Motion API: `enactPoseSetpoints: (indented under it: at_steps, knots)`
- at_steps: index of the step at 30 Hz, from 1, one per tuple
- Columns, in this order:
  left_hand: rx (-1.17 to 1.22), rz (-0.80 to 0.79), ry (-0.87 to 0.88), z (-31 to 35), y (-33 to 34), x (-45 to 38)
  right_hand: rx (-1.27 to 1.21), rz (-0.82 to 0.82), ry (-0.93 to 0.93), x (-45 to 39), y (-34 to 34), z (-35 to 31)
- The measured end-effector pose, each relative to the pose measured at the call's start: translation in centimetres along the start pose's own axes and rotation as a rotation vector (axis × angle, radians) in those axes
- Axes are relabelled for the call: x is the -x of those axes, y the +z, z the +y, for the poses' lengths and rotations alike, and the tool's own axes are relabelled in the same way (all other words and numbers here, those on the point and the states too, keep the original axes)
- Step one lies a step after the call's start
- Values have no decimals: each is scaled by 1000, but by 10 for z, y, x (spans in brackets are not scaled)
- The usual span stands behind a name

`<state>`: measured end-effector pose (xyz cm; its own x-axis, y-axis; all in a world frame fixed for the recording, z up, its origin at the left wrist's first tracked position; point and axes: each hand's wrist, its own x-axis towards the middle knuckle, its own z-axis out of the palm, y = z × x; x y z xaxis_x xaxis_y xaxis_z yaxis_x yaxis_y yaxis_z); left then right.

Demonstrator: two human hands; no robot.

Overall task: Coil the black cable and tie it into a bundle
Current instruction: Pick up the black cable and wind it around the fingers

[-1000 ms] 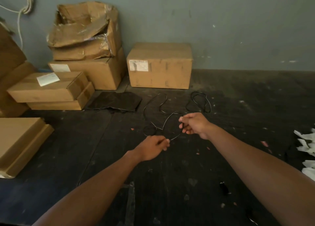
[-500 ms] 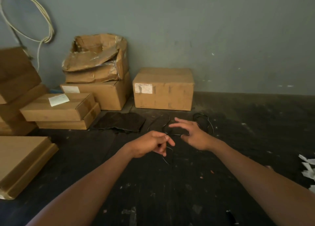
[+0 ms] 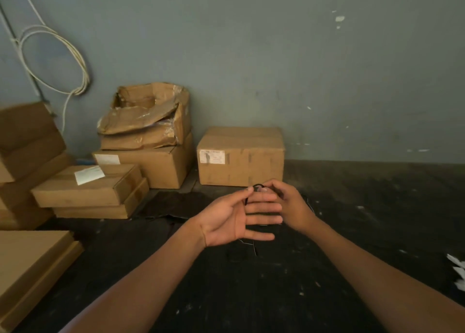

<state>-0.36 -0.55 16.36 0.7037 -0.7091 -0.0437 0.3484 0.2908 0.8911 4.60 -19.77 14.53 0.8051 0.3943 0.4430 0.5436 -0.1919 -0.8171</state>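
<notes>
The thin black cable shows as a small loop between my two hands, held above the dark floor. My left hand is turned palm up with its fingers stretched flat, and its thumb presses the cable against the forefinger. My right hand sits just behind those fingers, and its fingertips pinch the same loop. A loose strand of the cable hangs below the hands to the floor. The rest of the cable is hidden behind my hands.
A sealed cardboard box stands right behind my hands by the wall. More boxes are stacked at the left. A dark cloth lies on the floor. White paper scraps lie at the right edge, and a white cord hangs on the wall.
My hands have come together and lifted the cable off the floor. My left palm has turned upward with its fingers spread, and the view has tilted up toward the wall.
</notes>
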Motion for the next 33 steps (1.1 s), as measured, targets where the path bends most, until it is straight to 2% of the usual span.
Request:
enactPoseSetpoints:
  at_steps: [10, 13, 17, 20, 23, 29, 31, 33]
  knots:
    - [71, -81, 82, 23, 9, -7, -34, 31, 143, -3, 9, 6]
    - [64, -64, 108, 41, 6, -12, -54, -30, 170, 3, 18, 7]
    - [-27, 130, 180, 78, -9, -19, 80, -149, 240, 19, 36, 14]
    - [-73, 311, 244, 101, -23, -23, 135, -300, 310, 27, 45, 11]
    - [-107, 400, 282, 114, -40, -20, 263, -454, 280, 30, 50, 1]
    - [-295, 481, 167, 112, -67, -4, 337, -557, 82, 17, 33, -48]
    - [-374, 512, 84, 101, -75, -1, 361, -532, 16, 7, 22, -68]
    - [-468, 477, -29, 86, -79, 3, 374, -434, 2, -6, 6, -85]
